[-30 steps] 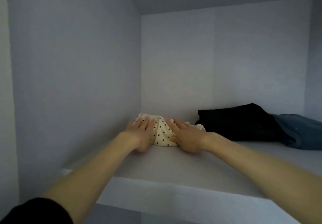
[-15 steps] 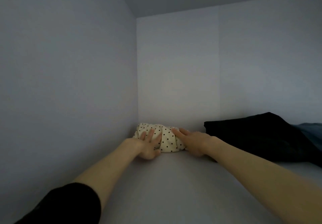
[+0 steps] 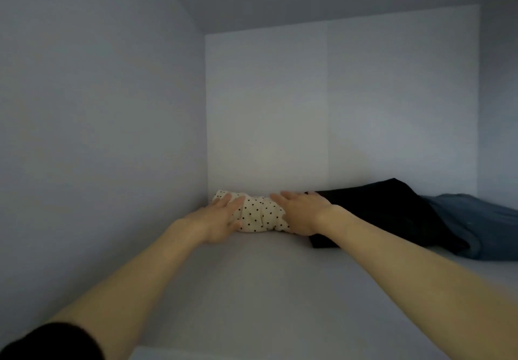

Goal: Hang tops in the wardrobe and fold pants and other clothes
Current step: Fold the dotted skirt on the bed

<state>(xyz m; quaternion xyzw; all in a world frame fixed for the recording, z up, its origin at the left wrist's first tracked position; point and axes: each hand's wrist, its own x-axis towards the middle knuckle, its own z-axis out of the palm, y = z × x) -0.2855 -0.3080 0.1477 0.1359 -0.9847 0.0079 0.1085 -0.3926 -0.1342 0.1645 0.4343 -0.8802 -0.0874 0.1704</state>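
A small folded cream garment with black dots [image 3: 259,216] lies in the back left corner of a white wardrobe shelf [image 3: 252,289]. My left hand [image 3: 217,221] presses against its left side with straight fingers. My right hand [image 3: 301,212] lies flat on its right end, fingers straight and pointing toward the back wall. Neither hand grips the cloth. Part of the garment is hidden under both hands.
A folded black garment [image 3: 392,216] sits just right of the dotted one, touching my right wrist. A blue denim piece [image 3: 482,225] lies further right. The compartment's left wall [image 3: 98,135] and back wall [image 3: 336,107] close in the corner.
Both hands have pushed the dotted garment deeper into the back left corner, and my view has moved further into the shelf. The right hand now lies more on top of the cloth.
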